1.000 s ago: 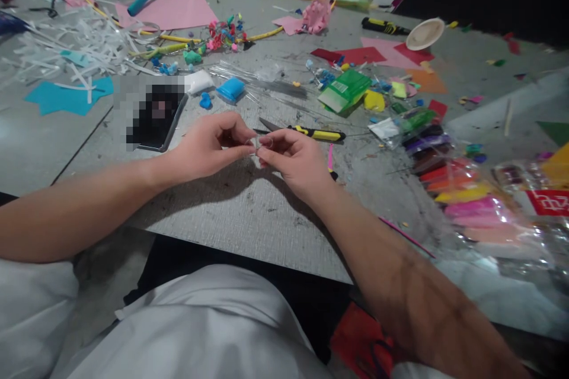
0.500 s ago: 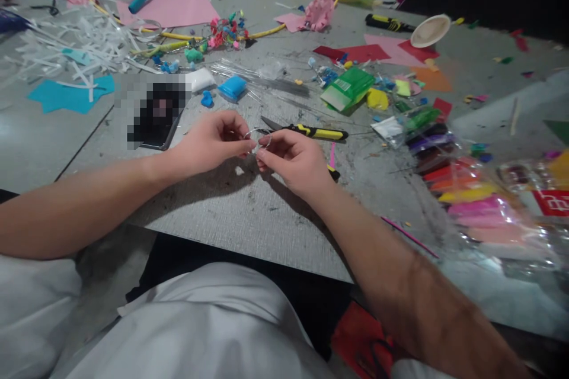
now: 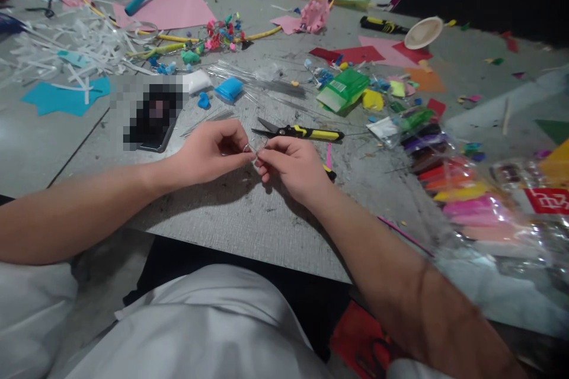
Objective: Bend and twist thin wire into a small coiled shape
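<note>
My left hand (image 3: 208, 154) and my right hand (image 3: 291, 166) meet over the grey board, fingertips pinched together on a thin loop of silver wire (image 3: 251, 148). Both hands are closed on it, thumb against forefinger. Just beyond the fingers lie yellow-handled snips (image 3: 300, 131), blades pointing left. A bundle of straight wires (image 3: 262, 86) lies farther back.
A phone (image 3: 151, 115) lies to the left of my hands. Blue clay (image 3: 229, 89), a green packet (image 3: 344, 89) and a pack of coloured clay sticks (image 3: 444, 172) lie around. Paper scraps, white strips (image 3: 75, 47) and a paper bowl (image 3: 423, 32) litter the back.
The wire loop looked wider half a second ago and is now pinched smaller between the fingertips. Both hands shifted slightly down and toward me.
</note>
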A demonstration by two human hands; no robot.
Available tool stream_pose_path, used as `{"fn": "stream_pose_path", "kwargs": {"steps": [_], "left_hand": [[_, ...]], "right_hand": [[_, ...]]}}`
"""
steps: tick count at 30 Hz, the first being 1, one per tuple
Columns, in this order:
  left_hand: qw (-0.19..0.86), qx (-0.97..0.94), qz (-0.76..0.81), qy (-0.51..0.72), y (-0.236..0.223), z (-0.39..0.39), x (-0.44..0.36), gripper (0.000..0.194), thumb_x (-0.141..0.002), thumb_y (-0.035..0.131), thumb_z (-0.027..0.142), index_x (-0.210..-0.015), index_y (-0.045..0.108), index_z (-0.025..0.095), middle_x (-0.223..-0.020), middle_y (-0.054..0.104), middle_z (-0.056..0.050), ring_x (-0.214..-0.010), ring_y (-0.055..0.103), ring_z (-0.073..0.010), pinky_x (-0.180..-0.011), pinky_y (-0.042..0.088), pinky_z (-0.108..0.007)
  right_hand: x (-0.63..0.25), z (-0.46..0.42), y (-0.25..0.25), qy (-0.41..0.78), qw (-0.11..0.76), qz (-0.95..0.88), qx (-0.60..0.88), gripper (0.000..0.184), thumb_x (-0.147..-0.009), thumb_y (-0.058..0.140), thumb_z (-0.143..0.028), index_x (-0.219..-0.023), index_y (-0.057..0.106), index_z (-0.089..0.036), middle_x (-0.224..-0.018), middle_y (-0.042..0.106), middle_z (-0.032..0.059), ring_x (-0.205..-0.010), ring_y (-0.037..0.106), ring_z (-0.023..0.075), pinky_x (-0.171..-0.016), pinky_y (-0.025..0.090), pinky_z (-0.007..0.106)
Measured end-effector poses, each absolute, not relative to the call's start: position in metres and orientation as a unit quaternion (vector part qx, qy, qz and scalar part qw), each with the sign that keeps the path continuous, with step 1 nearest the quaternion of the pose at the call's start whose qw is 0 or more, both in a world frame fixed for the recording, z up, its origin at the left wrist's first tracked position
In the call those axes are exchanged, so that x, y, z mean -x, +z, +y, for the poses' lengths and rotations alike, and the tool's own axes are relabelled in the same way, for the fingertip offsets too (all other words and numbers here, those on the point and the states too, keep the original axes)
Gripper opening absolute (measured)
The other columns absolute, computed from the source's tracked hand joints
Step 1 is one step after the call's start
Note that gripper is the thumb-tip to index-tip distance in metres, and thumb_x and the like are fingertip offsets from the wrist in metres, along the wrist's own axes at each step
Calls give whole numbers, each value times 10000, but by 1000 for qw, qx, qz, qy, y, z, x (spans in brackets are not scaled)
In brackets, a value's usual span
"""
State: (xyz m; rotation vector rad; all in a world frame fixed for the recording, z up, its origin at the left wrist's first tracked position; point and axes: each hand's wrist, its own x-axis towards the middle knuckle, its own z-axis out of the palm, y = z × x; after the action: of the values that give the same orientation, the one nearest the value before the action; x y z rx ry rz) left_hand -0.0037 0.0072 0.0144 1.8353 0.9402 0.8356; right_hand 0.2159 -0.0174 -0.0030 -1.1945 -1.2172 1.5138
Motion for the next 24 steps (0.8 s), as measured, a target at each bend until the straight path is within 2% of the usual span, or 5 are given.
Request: {"fn": "stream_pose_path", "kwargs": {"steps": [10, 14, 17, 20, 24], "left_hand": [[384, -770, 366, 356, 4, 12, 5, 270, -953, 862, 403, -868, 663, 241, -828, 704, -11, -753, 638, -170, -692, 513, -337], [298, -823, 304, 376, -2, 15, 9, 243, -996, 850, 387, -891, 687, 241, -826, 743, -17, -729, 662, -171, -681, 520, -316], [241, -852, 275, 375, 0, 17, 10, 206, -1001, 838, 344, -877, 702, 251, -818, 739, -13, -745, 657, -176, -720, 526, -331], [314, -818, 292, 383, 4, 16, 8, 302, -983, 915, 426, -862, 704, 247, -928, 764, -53, -879, 702, -205, -761, 570, -338], [567, -682, 295, 355, 10, 10, 4, 522, -990, 936, 668, -943, 732, 190, -1175, 822, -124, -1007, 771, -211, -868, 667, -352]], "right_hand": [[-216, -19, -3, 574, 410, -509, 494, 278, -872, 921, -358, -754, 699, -241, -657, 692, -28, -538, 610, 127, -469, 501, 248], [-214, -19, -5, 538, 424, -539, 490, 274, -894, 832, -289, -713, 629, -263, -571, 617, -50, -498, 530, 126, -478, 432, 271], [-216, -17, -11, 487, 435, -581, 486, 277, -920, 816, -322, -737, 614, -272, -612, 620, -47, -566, 554, 140, -541, 459, 288], [-220, -16, -15, 380, 465, -652, 462, 218, -997, 787, -406, -847, 718, -262, -746, 726, 1, -684, 655, 185, -646, 551, 338], [-230, -13, -15, 215, 482, -740, 417, 228, -1109, 721, -443, -1032, 848, -270, -944, 850, 70, -853, 762, 252, -827, 655, 432]]}}
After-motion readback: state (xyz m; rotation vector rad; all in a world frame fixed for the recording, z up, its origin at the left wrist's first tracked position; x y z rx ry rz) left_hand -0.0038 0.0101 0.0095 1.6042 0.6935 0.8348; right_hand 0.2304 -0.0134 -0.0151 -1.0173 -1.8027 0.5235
